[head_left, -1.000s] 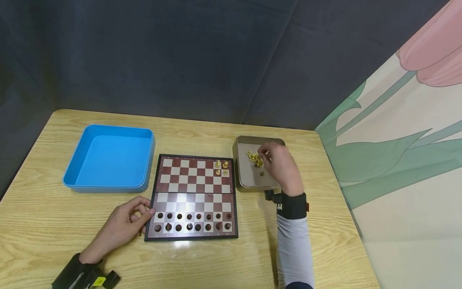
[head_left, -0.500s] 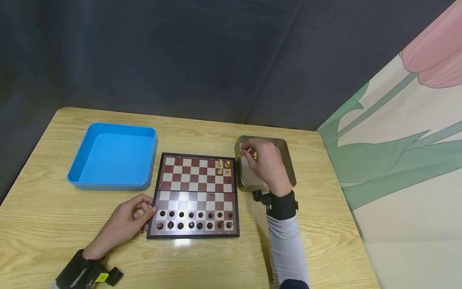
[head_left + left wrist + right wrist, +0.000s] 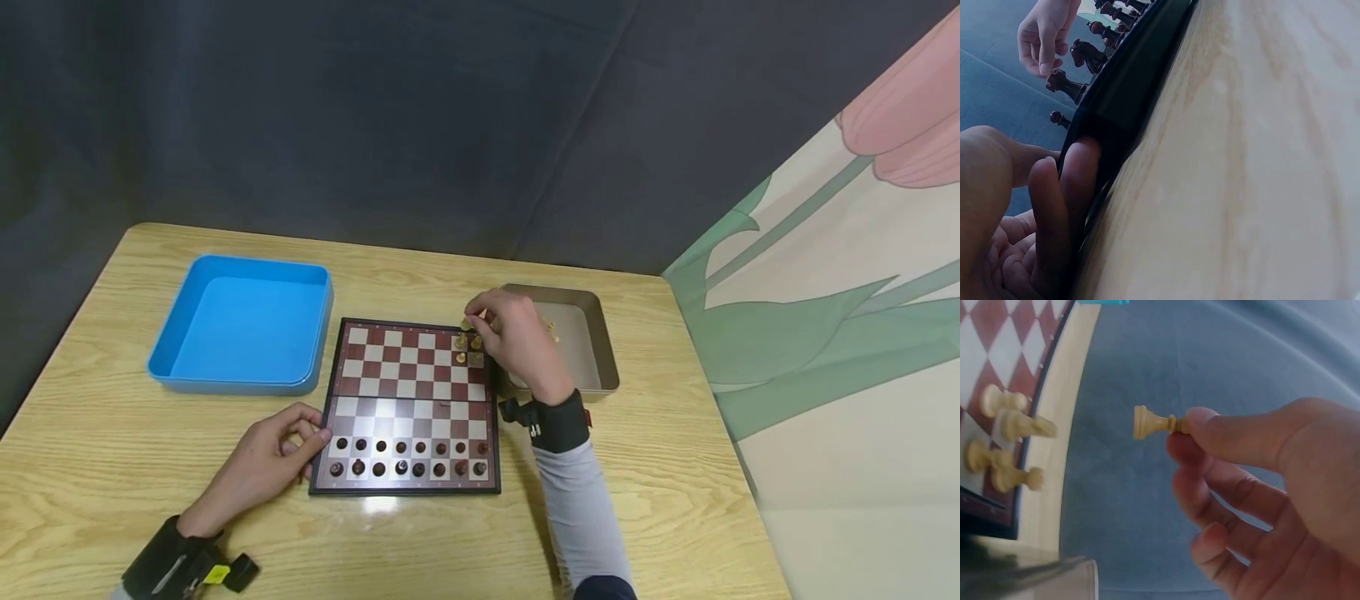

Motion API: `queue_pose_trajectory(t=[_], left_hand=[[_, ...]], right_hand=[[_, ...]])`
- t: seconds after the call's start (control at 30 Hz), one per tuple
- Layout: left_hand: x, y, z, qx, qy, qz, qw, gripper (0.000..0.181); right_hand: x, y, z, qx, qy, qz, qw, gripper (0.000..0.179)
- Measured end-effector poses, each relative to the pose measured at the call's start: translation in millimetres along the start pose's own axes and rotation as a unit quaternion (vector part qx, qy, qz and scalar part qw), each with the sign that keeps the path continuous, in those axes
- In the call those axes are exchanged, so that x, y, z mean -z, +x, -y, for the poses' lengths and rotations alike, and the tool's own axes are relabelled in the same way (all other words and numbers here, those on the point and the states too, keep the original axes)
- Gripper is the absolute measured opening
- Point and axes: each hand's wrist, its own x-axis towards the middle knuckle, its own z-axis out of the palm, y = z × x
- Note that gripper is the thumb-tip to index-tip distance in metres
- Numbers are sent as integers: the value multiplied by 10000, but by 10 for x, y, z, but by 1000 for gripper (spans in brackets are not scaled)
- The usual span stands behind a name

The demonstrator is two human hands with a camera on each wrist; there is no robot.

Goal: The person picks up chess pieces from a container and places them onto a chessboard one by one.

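Observation:
My right hand [image 3: 517, 342] is above the far right corner of the chessboard [image 3: 393, 387]. Between thumb and forefinger it pinches a cream chess piece [image 3: 1142, 422] by the top, base pointing away from the hand; the fingertips hide its head. Several cream pieces [image 3: 1019, 425] stand on that corner of the board. My left hand [image 3: 262, 462] holds the board's near left edge, its thumb at the rim and its fingertips against the black side [image 3: 1129, 94]. Two rows of dark chess pieces [image 3: 401, 468] stand along the near side.
A shallow metal tin [image 3: 607, 350], with some cream pieces [image 3: 552, 330] inside, sits right of the board, partly behind my right hand. On the left is a blue tray [image 3: 247, 387]. A dark cloth [image 3: 375, 125] hangs behind the wooden table [image 3: 405, 550].
My right hand has moved left from inside the tin to the board's far right corner, bringing a cream chess piece with it. My left hand stays at the board's edge.

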Motion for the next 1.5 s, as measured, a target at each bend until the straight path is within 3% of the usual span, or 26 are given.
queue_pose_trajectory(t=[0.37,0.77,1.5], left_hand=[[-11,17,-3,1,-51,4,10000,36],[-25,25,-4,21,-57,-14,10000,37],[-11,4,-18,-33,-61,-62,10000,35]], right_hand=[[-223,67,-47,62,-52,102,9999,11],[-410,83,-109,-145,-85,250,9995,11],[-541,99,-138,25,-152,378,9992,8]])
